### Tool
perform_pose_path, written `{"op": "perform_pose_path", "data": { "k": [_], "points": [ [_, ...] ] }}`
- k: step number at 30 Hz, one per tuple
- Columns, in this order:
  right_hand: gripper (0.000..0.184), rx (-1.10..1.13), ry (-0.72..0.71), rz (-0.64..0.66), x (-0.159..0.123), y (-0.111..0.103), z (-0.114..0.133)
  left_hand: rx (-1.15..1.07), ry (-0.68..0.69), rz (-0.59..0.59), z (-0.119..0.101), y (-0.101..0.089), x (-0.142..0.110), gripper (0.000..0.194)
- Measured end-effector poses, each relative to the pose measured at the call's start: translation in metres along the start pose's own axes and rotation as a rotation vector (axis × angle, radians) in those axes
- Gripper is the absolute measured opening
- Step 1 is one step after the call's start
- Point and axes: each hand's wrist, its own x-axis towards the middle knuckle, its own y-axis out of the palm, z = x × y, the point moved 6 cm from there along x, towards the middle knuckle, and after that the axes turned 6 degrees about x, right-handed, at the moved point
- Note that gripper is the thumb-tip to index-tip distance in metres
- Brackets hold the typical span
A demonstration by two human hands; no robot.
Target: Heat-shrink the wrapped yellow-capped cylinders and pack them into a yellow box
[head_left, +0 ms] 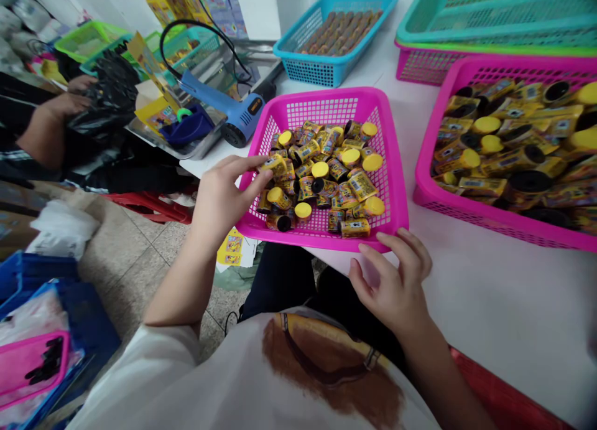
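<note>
A pink plastic basket [396, 221] stands before me at the table's edge, with several small printed tubs inside, some with yellow lids and black ends. My left hand [221, 190] reaches over its left rim. Thumb and forefinger close on the near end of one small yellow tub [275, 163], above the others in the pile. At the basket's front right corner is my right hand [396, 280]. Its fingers are spread and bent, with the fingertips at the rim and nothing held.
A larger pink basket [422, 175] of similar tubs stands right. Behind are a blue basket [310, 69] with brown-topped rows and stacked teal baskets [499, 35]. A blue heat gun [237, 109] lies back left, its cable looping up. Another person's hands [60, 109] handle a black bag [109, 84].
</note>
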Motion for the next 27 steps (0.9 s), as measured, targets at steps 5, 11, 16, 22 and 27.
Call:
{"op": "perform_pose_path", "data": {
  "k": [5,11,16,22,27],
  "points": [
    [0.046,-0.004,-0.007,-0.003,0.0,0.0,0.0,0.168,-0.07,0.003,0.014,0.006,-0.002,0.03],
    [0.045,-0.012,-0.014,-0.005,-0.001,0.0,-0.001,0.276,-0.165,-0.018,0.025,0.009,0.001,0.033],
    [0.045,-0.018,-0.022,-0.009,-0.001,0.0,-0.001,0.307,-0.149,0.005,0.026,0.013,0.002,0.032],
    [0.045,-0.034,-0.019,-0.009,0.0,0.0,-0.002,0.335,-0.092,-0.017,0.024,0.014,-0.005,0.031],
    [0.045,-0.041,-0.021,-0.011,-0.001,0.001,-0.002,0.31,-0.068,0.0,0.025,0.012,-0.007,0.032]
  ]
}}
